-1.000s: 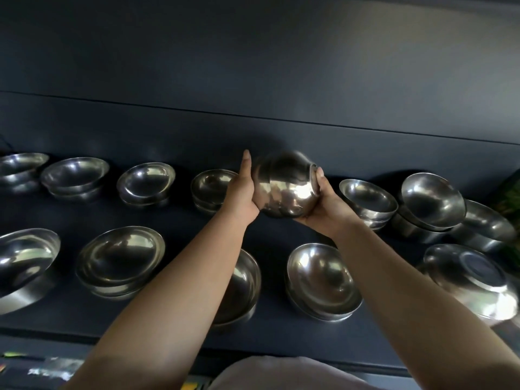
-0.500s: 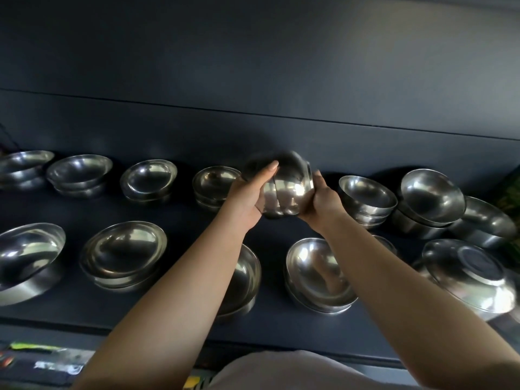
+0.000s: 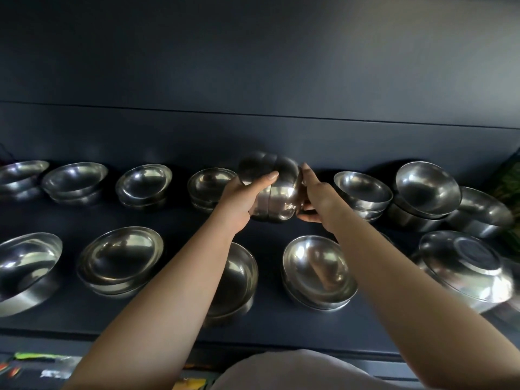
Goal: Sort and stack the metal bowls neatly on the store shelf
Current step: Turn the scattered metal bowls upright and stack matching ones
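Note:
A small stack of nested steel bowls (image 3: 277,192) lies on its side in the air over the middle of the dark shelf (image 3: 174,220). My left hand (image 3: 242,195) grips its left end, thumb across the top. My right hand (image 3: 316,197) cups the right end, fingers curled under it. In the back row stand several short bowl stacks, one (image 3: 209,184) just left of my hands and one (image 3: 363,194) just right. The front row holds wider stacks (image 3: 121,257) (image 3: 318,270); my left forearm partly hides another (image 3: 236,280).
At the far right, tilted bowls (image 3: 427,190) lean on each other and an upside-down bowl (image 3: 464,266) tops a front stack. A large bowl (image 3: 25,266) sits at the front left. The shelf's front edge (image 3: 281,343) runs below my arms.
The held bowls have been pressed together into one nested stack and turned more sideways. My left thumb came over the top of it, and both hands sank slightly toward the shelf.

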`<act>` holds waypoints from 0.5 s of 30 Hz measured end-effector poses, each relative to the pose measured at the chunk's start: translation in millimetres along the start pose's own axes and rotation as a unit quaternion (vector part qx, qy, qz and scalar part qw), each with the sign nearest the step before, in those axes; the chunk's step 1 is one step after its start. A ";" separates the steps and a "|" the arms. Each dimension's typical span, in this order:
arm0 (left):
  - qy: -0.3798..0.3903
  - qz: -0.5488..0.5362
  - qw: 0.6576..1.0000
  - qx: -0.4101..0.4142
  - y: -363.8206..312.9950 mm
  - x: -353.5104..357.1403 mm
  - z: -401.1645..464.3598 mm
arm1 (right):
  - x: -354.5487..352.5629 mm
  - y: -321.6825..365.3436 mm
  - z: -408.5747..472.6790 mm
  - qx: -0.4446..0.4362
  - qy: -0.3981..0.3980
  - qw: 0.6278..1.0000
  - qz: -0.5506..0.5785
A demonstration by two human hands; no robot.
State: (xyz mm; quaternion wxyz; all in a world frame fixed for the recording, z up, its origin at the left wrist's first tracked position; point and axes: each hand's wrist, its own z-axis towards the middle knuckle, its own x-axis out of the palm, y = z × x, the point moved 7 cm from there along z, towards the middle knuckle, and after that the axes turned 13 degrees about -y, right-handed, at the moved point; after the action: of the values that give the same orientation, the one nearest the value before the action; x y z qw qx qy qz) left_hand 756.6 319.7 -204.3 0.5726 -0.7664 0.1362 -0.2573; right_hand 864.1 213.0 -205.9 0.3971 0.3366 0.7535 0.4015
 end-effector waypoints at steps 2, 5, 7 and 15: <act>0.014 0.022 0.999 0.021 -2.5 1.2 0.2 | 0.8 -1.1 -2.2 0.007 0.024 1.000 0.014; 0.027 0.069 0.995 0.072 -9.2 4.5 -1.6 | 2.7 0.7 -4.6 0.002 0.041 0.997 0.062; 0.037 0.112 0.989 0.092 -11.5 7.6 -2.4 | 2.3 4.6 -5.8 -0.016 0.036 0.996 0.081; 0.088 0.359 0.915 0.160 -14.9 20.9 -5.7 | 5.2 -2.8 -2.8 0.053 0.105 0.992 0.051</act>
State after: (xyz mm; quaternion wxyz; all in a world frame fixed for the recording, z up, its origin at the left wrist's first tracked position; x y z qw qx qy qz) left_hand 769.6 309.2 -183.9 0.7269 -0.5387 0.4089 -0.1196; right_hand 858.8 215.1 -209.1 0.2768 0.3510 0.7929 0.4141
